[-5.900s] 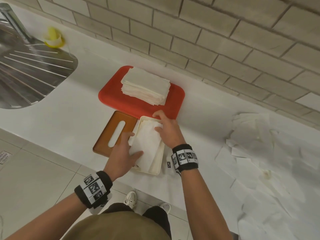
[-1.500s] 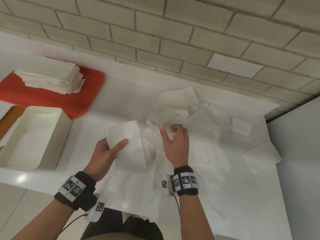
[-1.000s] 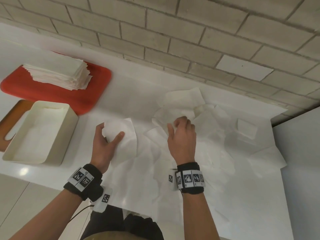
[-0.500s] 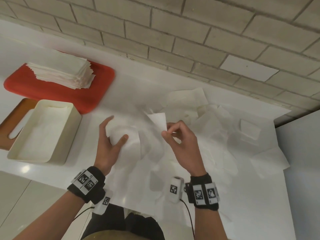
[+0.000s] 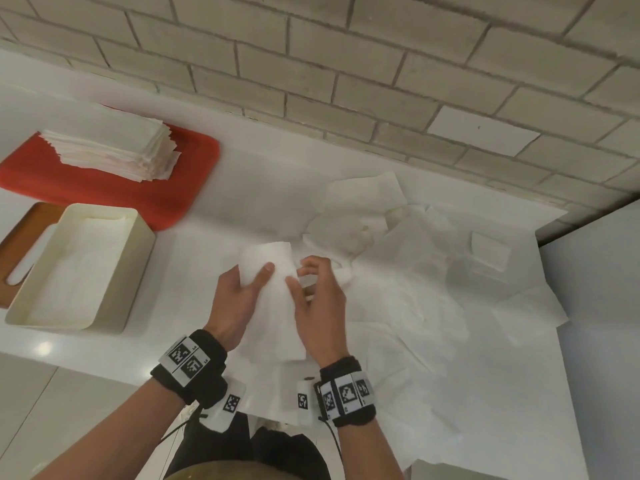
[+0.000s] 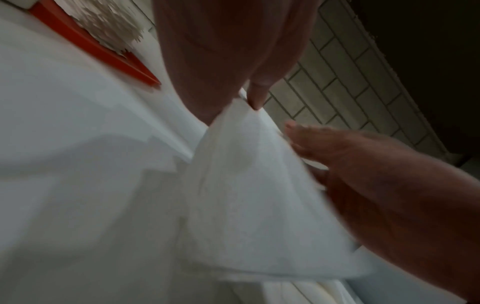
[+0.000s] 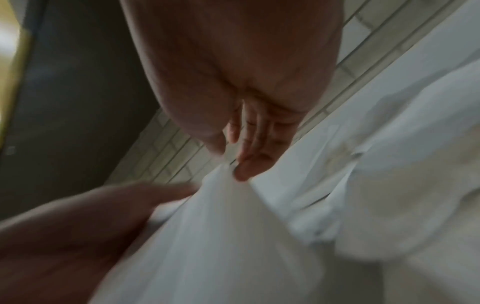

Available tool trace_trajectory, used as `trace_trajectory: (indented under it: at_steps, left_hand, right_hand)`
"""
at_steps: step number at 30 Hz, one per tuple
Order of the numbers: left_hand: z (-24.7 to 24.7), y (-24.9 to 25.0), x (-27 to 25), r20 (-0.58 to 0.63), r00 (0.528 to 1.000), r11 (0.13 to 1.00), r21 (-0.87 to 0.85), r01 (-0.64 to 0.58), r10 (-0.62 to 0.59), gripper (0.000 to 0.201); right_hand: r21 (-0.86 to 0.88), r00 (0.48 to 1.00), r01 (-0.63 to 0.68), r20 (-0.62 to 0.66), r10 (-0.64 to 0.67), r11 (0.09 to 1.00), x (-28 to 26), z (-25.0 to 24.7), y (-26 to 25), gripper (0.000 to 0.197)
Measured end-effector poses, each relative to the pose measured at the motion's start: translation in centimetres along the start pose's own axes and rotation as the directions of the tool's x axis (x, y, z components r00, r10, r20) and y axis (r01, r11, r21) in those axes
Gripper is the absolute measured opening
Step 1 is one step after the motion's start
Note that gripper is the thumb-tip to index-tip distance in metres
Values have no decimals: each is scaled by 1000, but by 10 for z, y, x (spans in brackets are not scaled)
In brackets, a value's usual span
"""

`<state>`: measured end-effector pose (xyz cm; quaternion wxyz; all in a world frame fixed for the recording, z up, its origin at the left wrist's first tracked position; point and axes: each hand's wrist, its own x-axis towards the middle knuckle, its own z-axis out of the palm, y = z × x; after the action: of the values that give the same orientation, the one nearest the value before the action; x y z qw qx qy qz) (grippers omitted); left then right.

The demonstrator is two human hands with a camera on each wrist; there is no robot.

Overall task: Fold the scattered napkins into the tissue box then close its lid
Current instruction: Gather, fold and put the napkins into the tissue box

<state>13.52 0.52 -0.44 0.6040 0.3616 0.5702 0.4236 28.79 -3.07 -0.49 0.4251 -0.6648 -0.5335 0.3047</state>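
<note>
No readable text, brand, number or sign in any view. The only printed marks are black-and-white square code patterns on white tags: on the left wristband (image 5: 187, 358), on the right wristband (image 5: 348, 393), and one on each small white module hanging at 6 o'clock of each band (image 5: 231, 403) (image 5: 303, 400). These are machine codes, not letters. Tiny marks beside the left-band codes are too small to read. Both wrist views are blurred; nothing legible there.
</note>
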Motion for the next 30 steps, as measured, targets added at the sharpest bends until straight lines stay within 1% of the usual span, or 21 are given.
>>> trace_trajectory:
  at_steps: [2,3,5,6,7,8,10,12,14,16,17,18,19,20,21,22,24,26,27,28,30]
  left_hand:
    - [-4,-7,4,-77,996,998,45,-33,36,26]
    - [-6,-7,3,-90,995,998,45,-38,42,26]
    - [-12,-8,2,-104,993,997,59,-56,62,29]
    - [-15,-8,0,-108,991,996,64,-67,73,29]
    - [-16,-8,-1,-108,991,995,67,-71,78,29]
    - [-16,-8,-1,-107,991,995,69,-70,78,30]
    - [-16,-11,2,-121,992,998,53,-40,46,33]
    - [-14,-16,6,-139,990,999,37,-14,19,30]
    - [-10,-23,9,-104,992,997,36,-73,76,28]
    - [-8,-30,11,-46,990,990,46,-131,133,54]
    - [-5,-33,11,-30,989,988,56,-146,148,58]
    - [-1,-35,12,-18,985,982,83,-170,172,51]
    - [3,-35,11,-11,984,975,138,-175,178,36]
    - [9,-33,9,18,986,971,176,-163,163,27]
    - [14,-29,6,36,992,974,189,-122,117,31]
    - [18,-26,3,59,997,986,155,-59,50,35]
    - [23,-22,-1,131,988,996,35,80,-84,37]
    - [24,-16,-6,238,959,972,-136,191,-155,70]
    - [25,-12,-9,280,944,944,-223,243,-177,85]
    - [26,-7,-11,325,929,915,-294,276,-176,93]
    - [29,-1,-15,353,926,890,-370,267,-132,91]
  right_hand:
    - [-133,986,-45,-164,23,990,12,-22,19,17]
    - [-257,968,-109,-249,43,960,19,-37,33,24]
    - [-475,923,-332,-341,177,815,32,-71,65,51]
    - [-526,895,-438,-332,299,729,37,-87,77,61]
    - [-538,864,-503,-288,414,676,41,-99,87,62]
    - [-527,843,-527,-226,487,667,43,-107,92,54]
    - [-451,870,-481,-139,473,752,46,-118,94,29]
    - [-384,915,-398,-104,389,833,47,-120,77,25]
    - [-283,957,-289,-64,283,914,50,-115,45,26]
    - [-70,985,-161,-66,157,984,51,-107,3,21]
    - [50,992,-73,-99,78,996,50,-103,-20,22]
    - [154,989,21,-149,3,988,48,-100,-40,26]
    - [237,978,102,-200,-54,966,46,-98,-57,31]
    - [297,966,158,-245,-85,942,42,-97,-70,34]
    - [334,956,183,-279,-89,925,37,-96,-80,33]
    - [342,951,184,-298,-79,921,30,-95,-84,31]
    - [268,957,152,-281,-74,951,14,-89,-76,26]
    - [159,979,92,-195,-60,983,-8,-76,-52,23]
    - [112,987,60,-154,-43,992,-18,-69,-40,24]
    - [69,992,30,-121,-22,997,-28,-63,-27,25]
    - [12,996,-32,-84,33,999,-46,-53,-7,23]
